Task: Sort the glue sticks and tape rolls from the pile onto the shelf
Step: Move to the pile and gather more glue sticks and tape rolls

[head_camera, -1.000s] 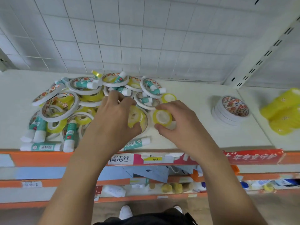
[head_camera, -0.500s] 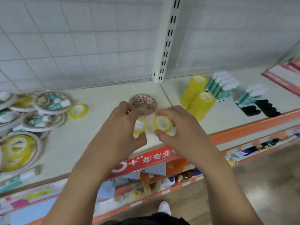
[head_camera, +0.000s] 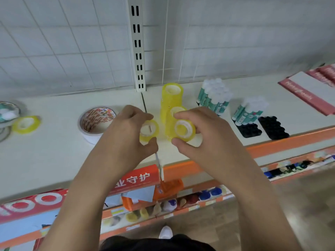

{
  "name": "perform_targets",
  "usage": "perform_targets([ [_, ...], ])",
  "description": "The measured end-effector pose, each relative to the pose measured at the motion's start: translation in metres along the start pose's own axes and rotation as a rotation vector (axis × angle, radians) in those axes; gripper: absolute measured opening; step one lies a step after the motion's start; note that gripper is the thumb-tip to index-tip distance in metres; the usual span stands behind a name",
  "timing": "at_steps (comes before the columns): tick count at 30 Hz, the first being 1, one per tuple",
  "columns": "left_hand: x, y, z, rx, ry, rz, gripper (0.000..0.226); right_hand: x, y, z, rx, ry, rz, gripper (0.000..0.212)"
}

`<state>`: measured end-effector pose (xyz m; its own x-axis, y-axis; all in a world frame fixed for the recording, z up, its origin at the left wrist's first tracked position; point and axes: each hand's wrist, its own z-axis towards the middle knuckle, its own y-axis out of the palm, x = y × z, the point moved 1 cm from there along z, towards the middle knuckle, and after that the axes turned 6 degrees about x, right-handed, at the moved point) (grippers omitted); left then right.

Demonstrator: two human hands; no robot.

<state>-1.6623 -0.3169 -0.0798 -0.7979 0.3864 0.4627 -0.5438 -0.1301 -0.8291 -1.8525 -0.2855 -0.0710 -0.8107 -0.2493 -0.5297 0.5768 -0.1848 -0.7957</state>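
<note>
Both hands are raised over the front of the white shelf point(head_camera: 54, 153), each gripping one small yellow tape roll, so two rolls are in hand. The left hand point(head_camera: 125, 136) has its fingers curled over the top of its tape roll point(head_camera: 149, 131) and the thumb pressed under it. The right hand point(head_camera: 206, 136) pinches the second tape roll point(head_camera: 184, 130) the same way, fingers above and thumb below, with the open core facing the camera. The two held rolls sit side by side, near each other but apart. Directly behind them, at twelve o'clock from the hands, two stacks of yellow tape stand on the shelf: a taller rear stack point(head_camera: 171, 95) and a nearer front stack point(head_camera: 169, 122), partly covered by the right hand's roll. How many rolls each stack holds cannot be counted. At nine o'clock from the left hand lies one stack of wide white tape rolls point(head_camera: 97, 122) with red printing on its inner face. Farther out at nine o'clock lies one loose yellow roll point(head_camera: 26, 124), just beside the edge of the pile point(head_camera: 7, 112) at the frame's left border. At two o'clock from the right hand stand two clusters of glue sticks, a rear cluster point(head_camera: 213, 96) and a front cluster point(head_camera: 250, 111), green-and-white bodies with white caps, too blurred to count singly. At three o'clock, two black trays point(head_camera: 273, 126) lie beside the orange shelf lip point(head_camera: 290, 142). The slotted upright point(head_camera: 137, 44) rises at twelve o'clock.
</note>
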Motion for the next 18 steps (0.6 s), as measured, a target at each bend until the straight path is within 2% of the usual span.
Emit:
perform_targets([
  [3,0.008,-0.005,0.007,0.034,-0.016,0.015,0.048,0.004,-0.005,0.014,0.019,-0.014,0.010,0.048],
  [9,0.014,-0.012,0.019,0.108,-0.059,-0.019,0.046,0.011,0.003,0.038,0.024,0.023,0.034,0.068],
  [18,0.027,-0.008,0.034,0.128,-0.016,-0.077,0.044,0.024,0.009,0.044,0.007,0.025,0.029,0.071],
])
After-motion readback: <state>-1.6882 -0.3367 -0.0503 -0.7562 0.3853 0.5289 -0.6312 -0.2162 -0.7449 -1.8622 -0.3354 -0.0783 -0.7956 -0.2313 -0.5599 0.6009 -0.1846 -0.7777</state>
